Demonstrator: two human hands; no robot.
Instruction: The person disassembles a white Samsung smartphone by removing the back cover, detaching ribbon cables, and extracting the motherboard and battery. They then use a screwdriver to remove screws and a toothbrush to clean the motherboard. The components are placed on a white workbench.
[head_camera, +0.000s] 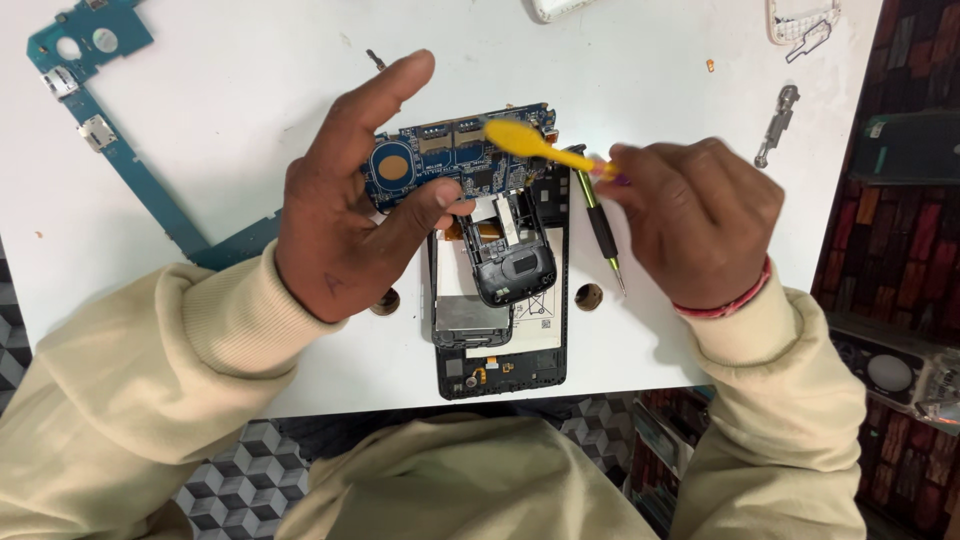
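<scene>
Board (455, 160) already out, lifted above the phone (500, 290) (open, parts loose inside). Left hand (345, 215) pinches the board; right hand (695, 220) grips a yellow brush (525, 140), brushing apparently unfinished.

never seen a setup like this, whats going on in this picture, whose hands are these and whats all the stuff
One picture, from a camera worn on a person's head, looking down at their own two bare hands over a white table. The left hand holds a small blue circuit board by its edge. The right hand holds a yellow brush with its head over that board. Beneath lies an opened phone, back off, insides showing, with a black screwdriver beside it. Another blue-green circuit board lies far left, and a small metal part to the right.
</scene>
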